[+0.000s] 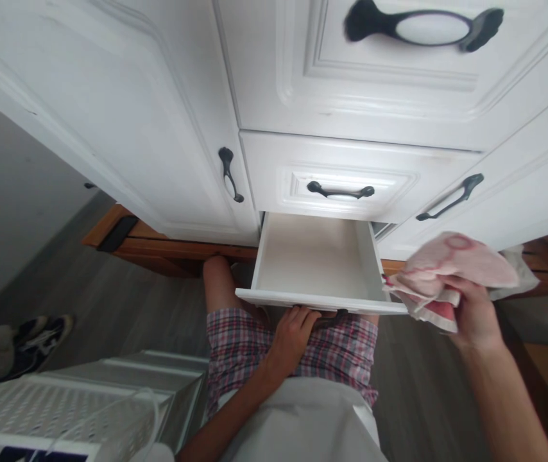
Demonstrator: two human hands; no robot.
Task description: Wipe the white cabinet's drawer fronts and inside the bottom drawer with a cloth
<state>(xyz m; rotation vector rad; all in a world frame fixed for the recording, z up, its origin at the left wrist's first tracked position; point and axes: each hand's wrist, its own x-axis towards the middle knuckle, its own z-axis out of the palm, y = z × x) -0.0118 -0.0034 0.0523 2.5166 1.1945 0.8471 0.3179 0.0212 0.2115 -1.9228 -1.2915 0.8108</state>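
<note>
A white bottom drawer (319, 298) stands pulled out, and its inside is bare. My left hand (293, 337) is curled around the dark handle (332, 317) on the drawer's front. My right hand (473, 314) is closed on a folded pink and white cloth (452, 266), held just right of the drawer's right front corner.
Two shut white drawers (346, 173) with dark handles sit above the open one, between cabinet doors (124, 115). A white perforated basket (57, 410) stands at lower left on a grey floor. Shoes (38, 340) lie at far left. My knees in plaid shorts (235, 350) are under the drawer.
</note>
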